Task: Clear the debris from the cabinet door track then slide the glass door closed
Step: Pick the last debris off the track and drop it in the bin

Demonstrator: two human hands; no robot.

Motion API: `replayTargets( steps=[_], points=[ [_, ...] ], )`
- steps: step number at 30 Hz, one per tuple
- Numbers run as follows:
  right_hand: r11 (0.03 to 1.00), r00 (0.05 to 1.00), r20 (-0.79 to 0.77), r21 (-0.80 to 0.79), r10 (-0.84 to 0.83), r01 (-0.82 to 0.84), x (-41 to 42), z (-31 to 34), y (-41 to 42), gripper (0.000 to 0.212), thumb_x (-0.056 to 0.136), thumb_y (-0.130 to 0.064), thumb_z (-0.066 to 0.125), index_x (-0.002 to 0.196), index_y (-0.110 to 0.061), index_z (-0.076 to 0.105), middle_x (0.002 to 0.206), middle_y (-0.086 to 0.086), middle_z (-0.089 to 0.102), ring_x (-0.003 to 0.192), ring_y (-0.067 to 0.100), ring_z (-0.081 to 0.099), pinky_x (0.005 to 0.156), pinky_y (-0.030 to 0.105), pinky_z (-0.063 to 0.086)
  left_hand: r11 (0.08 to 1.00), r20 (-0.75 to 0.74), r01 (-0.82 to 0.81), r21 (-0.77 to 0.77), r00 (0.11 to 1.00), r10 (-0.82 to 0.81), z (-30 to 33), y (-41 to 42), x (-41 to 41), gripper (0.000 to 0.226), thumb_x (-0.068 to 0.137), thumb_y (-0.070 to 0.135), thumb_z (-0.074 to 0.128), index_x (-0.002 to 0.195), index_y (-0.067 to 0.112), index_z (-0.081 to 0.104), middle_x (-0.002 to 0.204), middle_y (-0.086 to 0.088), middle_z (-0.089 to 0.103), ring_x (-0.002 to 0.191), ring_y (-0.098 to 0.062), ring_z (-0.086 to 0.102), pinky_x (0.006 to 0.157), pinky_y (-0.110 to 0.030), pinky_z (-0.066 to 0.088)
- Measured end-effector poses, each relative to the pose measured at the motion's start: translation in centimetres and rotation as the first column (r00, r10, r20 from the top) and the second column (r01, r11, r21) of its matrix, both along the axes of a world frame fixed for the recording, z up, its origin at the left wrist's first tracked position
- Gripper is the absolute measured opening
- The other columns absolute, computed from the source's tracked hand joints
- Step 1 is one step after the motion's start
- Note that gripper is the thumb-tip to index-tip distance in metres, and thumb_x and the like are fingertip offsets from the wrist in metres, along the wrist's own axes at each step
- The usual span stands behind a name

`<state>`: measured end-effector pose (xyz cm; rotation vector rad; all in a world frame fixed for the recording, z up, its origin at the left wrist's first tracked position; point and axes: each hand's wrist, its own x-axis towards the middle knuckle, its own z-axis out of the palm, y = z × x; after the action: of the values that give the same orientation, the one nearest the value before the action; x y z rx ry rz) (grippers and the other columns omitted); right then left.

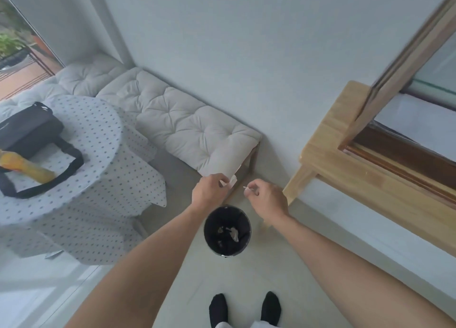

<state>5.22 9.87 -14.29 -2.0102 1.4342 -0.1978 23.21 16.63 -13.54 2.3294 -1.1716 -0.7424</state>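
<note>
I stand over a black waste bin (227, 230) on the floor; several pale scraps lie at its bottom. My left hand (208, 191) is held above the bin's far rim and pinches a small white paper scrap (231, 181). My right hand (267, 198) hovers just right of it, its fingertips closed on a tiny white bit of debris (246, 189). The wooden cabinet (345, 154) stands at the right, with its dark door track (404, 162) and a glass door (439, 66) above it at the frame's edge.
A cushioned bench (182, 120) runs along the wall behind the bin. A round table with a dotted cloth (86, 154) stands at the left, bearing a black bag (27, 132) and a yellow object (27, 168). My feet in black socks (244, 308) are near the bin.
</note>
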Motion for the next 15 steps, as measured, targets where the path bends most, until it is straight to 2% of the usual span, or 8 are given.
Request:
replayTargets(
  steps=[6, 11, 15],
  points=[
    [0.995, 0.995, -0.081, 0.092, 0.052, -0.045, -0.3, -2.0, 0.0, 0.035, 0.096, -0.047, 0.068, 0.128, -0.032, 0.071, 0.092, -0.010, 0.068, 0.102, 0.026, 0.072, 0.083, 0.034, 0.052, 0.996, 0.000, 0.000, 0.086, 1.000, 0.000, -2.3, 1.0, 1.2, 0.033, 0.092, 0.039, 0.070, 0.125, 0.036, 0.073, 0.091, 0.014, 0.065, 0.102, -0.023, 0.070, 0.088, -0.039, 0.057],
    [0.995, 0.995, -0.084, 0.089, 0.048, -0.040, -0.8, -2.0, -0.4, 0.034, 0.099, -0.045, 0.066, 0.129, -0.031, 0.070, 0.091, -0.008, 0.070, 0.098, 0.024, 0.072, 0.081, 0.034, 0.053, 0.995, 0.004, -0.004, 0.099, 1.000, 0.004, -2.2, 0.6, 1.5, 0.033, 0.093, 0.039, 0.069, 0.126, 0.034, 0.072, 0.087, 0.015, 0.065, 0.096, -0.021, 0.069, 0.087, -0.041, 0.059],
    [0.997, 0.998, -0.062, 0.077, 0.019, -0.014, -1.3, -1.0, -0.9, 0.034, 0.099, -0.047, 0.065, 0.130, -0.031, 0.069, 0.089, -0.009, 0.071, 0.098, 0.024, 0.073, 0.084, 0.036, 0.057, 0.996, 0.008, 0.012, 0.085, 1.000, -0.012, -1.2, -0.1, 1.0, 0.033, 0.094, 0.039, 0.069, 0.126, 0.034, 0.071, 0.096, 0.012, 0.073, 0.094, -0.020, 0.070, 0.087, -0.041, 0.059]
  ],
)
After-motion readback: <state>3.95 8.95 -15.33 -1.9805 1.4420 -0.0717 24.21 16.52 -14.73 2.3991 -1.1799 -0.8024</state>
